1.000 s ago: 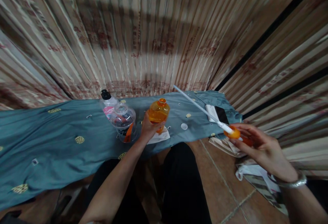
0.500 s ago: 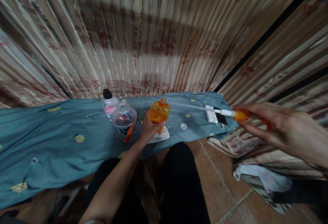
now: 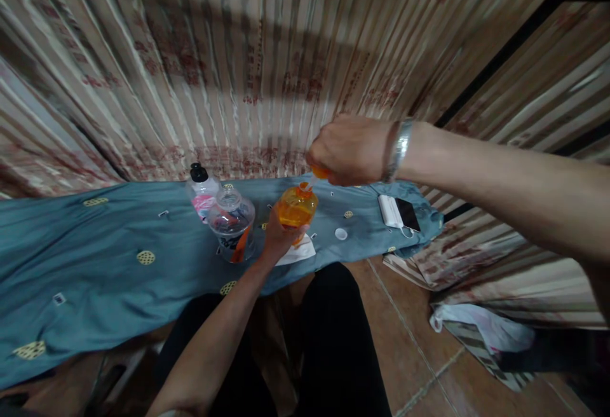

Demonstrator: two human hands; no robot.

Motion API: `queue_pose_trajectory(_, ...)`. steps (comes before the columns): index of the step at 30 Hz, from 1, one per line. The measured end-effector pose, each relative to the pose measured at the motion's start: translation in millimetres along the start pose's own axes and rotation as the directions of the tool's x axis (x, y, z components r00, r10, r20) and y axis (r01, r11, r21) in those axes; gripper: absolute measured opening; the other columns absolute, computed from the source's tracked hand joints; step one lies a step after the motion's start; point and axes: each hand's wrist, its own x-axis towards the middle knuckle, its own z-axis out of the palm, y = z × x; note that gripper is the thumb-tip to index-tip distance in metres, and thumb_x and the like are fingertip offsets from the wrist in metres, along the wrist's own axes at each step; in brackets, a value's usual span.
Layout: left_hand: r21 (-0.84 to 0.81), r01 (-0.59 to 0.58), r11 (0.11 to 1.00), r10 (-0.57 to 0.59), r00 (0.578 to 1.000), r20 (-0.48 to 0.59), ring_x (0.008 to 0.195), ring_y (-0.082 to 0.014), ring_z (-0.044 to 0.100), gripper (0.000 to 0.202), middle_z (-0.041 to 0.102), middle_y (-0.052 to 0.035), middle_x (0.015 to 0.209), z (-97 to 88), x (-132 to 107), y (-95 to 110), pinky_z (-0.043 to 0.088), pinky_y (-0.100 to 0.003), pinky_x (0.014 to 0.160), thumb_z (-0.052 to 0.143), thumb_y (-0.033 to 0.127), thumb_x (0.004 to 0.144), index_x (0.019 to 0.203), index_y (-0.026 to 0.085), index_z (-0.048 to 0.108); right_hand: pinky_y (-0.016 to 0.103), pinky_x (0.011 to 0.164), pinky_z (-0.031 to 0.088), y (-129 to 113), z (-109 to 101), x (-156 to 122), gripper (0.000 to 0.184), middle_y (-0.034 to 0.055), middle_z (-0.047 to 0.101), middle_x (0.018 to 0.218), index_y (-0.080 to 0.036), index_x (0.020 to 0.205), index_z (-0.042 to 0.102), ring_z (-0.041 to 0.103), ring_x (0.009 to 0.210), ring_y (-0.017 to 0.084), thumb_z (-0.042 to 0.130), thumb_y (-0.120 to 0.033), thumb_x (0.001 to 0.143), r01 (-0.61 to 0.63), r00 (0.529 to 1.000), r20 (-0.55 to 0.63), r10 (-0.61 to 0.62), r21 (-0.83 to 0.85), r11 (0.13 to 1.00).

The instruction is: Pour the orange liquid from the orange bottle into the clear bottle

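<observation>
An orange bottle [image 3: 296, 208] stands upright on the blue cloth [image 3: 105, 264], and my left hand [image 3: 275, 239] is wrapped round its lower part. Directly above the bottle's open neck, my right hand [image 3: 347, 149] is closed on an orange pump cap [image 3: 320, 173]. The cap's white tube [image 3: 309, 183] points down into the neck. A metal bangle sits on my right wrist.
A clear jar [image 3: 231, 224] and a black-capped bottle [image 3: 201, 193] stand left of the orange bottle. A small white cap [image 3: 341, 234], a white paper [image 3: 298, 253] and a phone on a white power bank [image 3: 399, 211] lie to the right. Striped curtains hang behind.
My right hand has swung left and up from beside the table's right end to above the orange bottle, turning the pump tube from sideways to pointing down. My left hand has kept its hold.
</observation>
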Motion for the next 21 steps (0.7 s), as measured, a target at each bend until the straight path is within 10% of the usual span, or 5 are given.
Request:
queue_pose_trajectory(3,-0.003,0.002,1.000,-0.002,1.000,-0.020,0.114,-0.0275,0.068,0.042,0.064,-0.0131,0.136,2.0,-1,2,0.060,-0.049,0.094,0.069,0.039,0.100,0.137,0.019,0.063,0.040,0.096,0.058,1,25,18,0.043,-0.0031,0.066,0.058,-0.020,0.053,0.047,0.081,0.094,0.028,0.086,-0.006,0.061,0.138,0.959,0.280,-0.054,-0.292,0.946)
queue_pose_trajectory(10,0.000,-0.007,1.000,0.007,0.999,-0.035,0.115,-0.0279,0.068,0.042,0.064,-0.0133,0.138,2.5,-1,7,0.059,-0.050,0.095,0.069,0.039,0.100,0.137,0.019,0.063,0.033,0.085,0.058,28,58,34,0.046,-0.0085,0.050,0.046,-0.021,0.050,0.053,0.077,0.077,0.021,0.098,-0.026,0.057,0.144,0.946,0.316,-0.075,-0.201,0.969)
queue_pose_trajectory(16,-0.024,-0.003,1.000,0.003,1.000,-0.031,0.115,-0.0281,0.068,0.043,0.064,-0.0132,0.137,1.0,0,1,0.059,-0.050,0.095,0.069,0.039,0.100,0.137,0.018,0.063,0.031,0.090,0.057,60,41,25,0.045,-0.0004,0.076,0.082,-0.017,0.090,0.077,0.078,0.093,0.022,0.084,-0.060,0.080,0.120,0.976,0.173,-0.129,0.064,0.991)
queue_pose_trajectory(21,-0.078,0.015,0.997,-0.017,0.999,-0.031,0.113,-0.0272,0.069,0.042,0.065,-0.0128,0.135,2.8,-1,-3,0.060,-0.049,0.093,0.069,0.039,0.100,0.136,0.018,0.063,0.039,0.095,0.059,89,36,-27,0.039,0.0025,0.080,0.101,-0.019,0.111,0.077,0.077,0.103,0.026,0.072,-0.053,0.092,-0.077,0.995,-0.027,0.091,0.325,0.943)
